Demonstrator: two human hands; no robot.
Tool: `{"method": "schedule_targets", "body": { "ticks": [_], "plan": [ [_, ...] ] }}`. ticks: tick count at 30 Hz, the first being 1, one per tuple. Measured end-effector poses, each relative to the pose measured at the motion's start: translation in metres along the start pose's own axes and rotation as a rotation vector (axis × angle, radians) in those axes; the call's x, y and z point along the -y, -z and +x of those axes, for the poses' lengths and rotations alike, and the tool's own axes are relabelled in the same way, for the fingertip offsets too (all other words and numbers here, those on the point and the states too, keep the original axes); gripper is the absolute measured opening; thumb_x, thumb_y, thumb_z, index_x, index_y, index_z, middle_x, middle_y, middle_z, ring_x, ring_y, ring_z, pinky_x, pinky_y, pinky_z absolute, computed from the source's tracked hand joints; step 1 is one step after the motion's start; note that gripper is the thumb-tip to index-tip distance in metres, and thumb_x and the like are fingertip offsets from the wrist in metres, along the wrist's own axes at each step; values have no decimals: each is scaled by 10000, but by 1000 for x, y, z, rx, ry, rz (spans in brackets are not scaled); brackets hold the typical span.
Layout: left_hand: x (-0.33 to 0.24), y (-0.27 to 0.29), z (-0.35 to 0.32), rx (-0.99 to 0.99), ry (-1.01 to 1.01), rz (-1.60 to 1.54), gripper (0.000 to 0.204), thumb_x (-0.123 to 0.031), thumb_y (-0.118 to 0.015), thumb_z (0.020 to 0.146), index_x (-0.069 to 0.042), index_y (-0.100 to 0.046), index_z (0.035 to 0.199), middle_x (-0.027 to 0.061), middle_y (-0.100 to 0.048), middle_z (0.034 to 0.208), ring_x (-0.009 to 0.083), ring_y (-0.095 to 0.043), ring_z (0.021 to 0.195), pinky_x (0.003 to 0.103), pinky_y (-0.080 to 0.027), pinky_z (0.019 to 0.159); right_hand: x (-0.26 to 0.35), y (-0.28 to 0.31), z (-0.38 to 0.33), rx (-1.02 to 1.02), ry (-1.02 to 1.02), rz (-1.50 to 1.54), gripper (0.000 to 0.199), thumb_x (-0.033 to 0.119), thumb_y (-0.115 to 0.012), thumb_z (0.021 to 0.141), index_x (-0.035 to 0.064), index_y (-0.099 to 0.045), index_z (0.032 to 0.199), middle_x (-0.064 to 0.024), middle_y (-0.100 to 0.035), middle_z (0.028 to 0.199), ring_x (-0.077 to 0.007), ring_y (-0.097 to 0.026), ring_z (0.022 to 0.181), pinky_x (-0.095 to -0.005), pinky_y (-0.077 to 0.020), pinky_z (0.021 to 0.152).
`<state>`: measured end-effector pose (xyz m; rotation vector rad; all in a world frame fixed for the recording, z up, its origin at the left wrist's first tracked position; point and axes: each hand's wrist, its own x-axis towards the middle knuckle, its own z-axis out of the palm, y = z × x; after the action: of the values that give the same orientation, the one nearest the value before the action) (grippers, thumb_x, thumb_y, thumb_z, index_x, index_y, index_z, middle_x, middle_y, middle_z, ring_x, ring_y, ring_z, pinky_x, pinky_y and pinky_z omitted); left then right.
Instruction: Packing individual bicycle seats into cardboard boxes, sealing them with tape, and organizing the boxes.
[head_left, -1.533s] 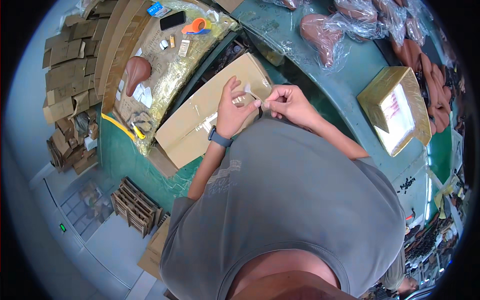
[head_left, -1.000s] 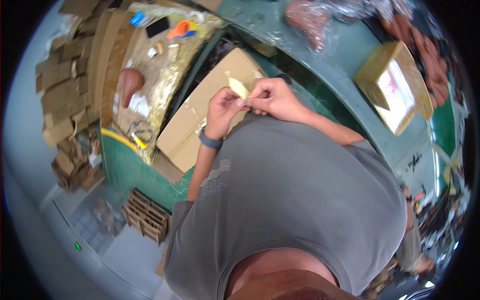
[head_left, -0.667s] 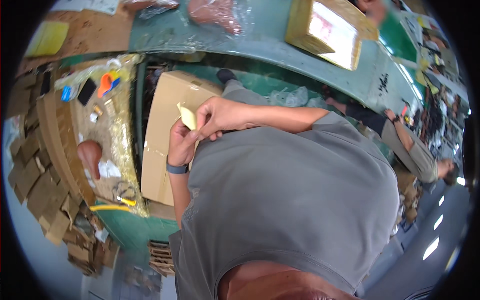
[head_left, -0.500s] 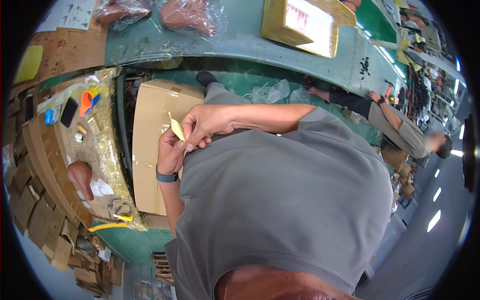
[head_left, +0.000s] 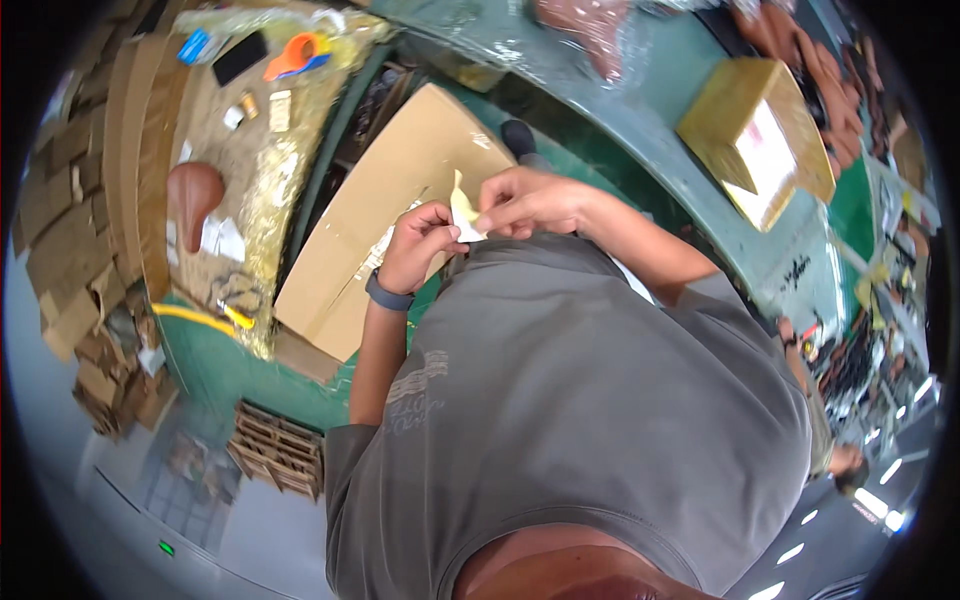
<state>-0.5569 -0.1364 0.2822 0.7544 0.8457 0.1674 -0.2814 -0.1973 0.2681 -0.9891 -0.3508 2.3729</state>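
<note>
Left hand (head_left: pixel 415 250): thumb and forefinger closed in pinch on lower left edge of thin, pale yellow-and-white, flexible strip (head_left: pixel 463 208). Right hand (head_left: pixel 532 203): fingertips closed on its right side. Strip between hands, upper tip free, curled. Advised: edge contact only, light even tension, no creasing. Below and left of grip: large tan rectangular cardboard box (head_left: pixel 375 190). Farther left: brown smooth-surfaced saddle (head_left: pixel 196 195).
</note>
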Motion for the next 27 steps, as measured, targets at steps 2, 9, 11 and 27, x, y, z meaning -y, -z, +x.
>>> {"method": "schedule_targets", "body": {
  "ticks": [2, 9, 11, 27],
  "plan": [
    [11, 23, -14, -144, -107, 153, 52, -16, -633, 1020, 4, -670, 1051, 33, -700, 1011, 126, -714, 943, 333, -669, 840, 13, 23, 11, -159, 82, -1, 134, 95, -834, 1008, 49, -709, 994, -48, -757, 931, -103, -734, 790, -230, -554, 636],
    [96, 103, -84, -894, -97, -8, 49, -96, -643, 1054, -90, -692, 1051, -4, -669, 988, 125, -692, 937, 346, -652, 758, 8, 130, 177, -921, 765, -1133, 451, 22, -687, 1003, -75, -640, 1441, -318, -712, 1366, -382, -736, 1270, -476, -573, 1109],
    [105, 101, -80, -952, -90, -16, 60, -104, -644, 1068, -93, -701, 1081, 15, -707, 1024, 153, -731, 954, 332, -643, 731, -1, 185, 244, -971, 765, -1396, 518, 25, -601, 1015, -115, -555, 1512, -343, -605, 1523, -437, -639, 1395, -491, -528, 1178],
    [16, 44, 66, -475, -825, 1421, 240, -33, -774, 916, -61, -813, 1151, 111, -789, 1323, 287, -807, 1043, 372, -668, 861, 56, 105, 134, -204, -114, 33, 381, 390, -754, 1093, 61, -752, 1285, -35, -759, 1176, -130, -732, 1036, -320, -605, 844]
  ]
}}
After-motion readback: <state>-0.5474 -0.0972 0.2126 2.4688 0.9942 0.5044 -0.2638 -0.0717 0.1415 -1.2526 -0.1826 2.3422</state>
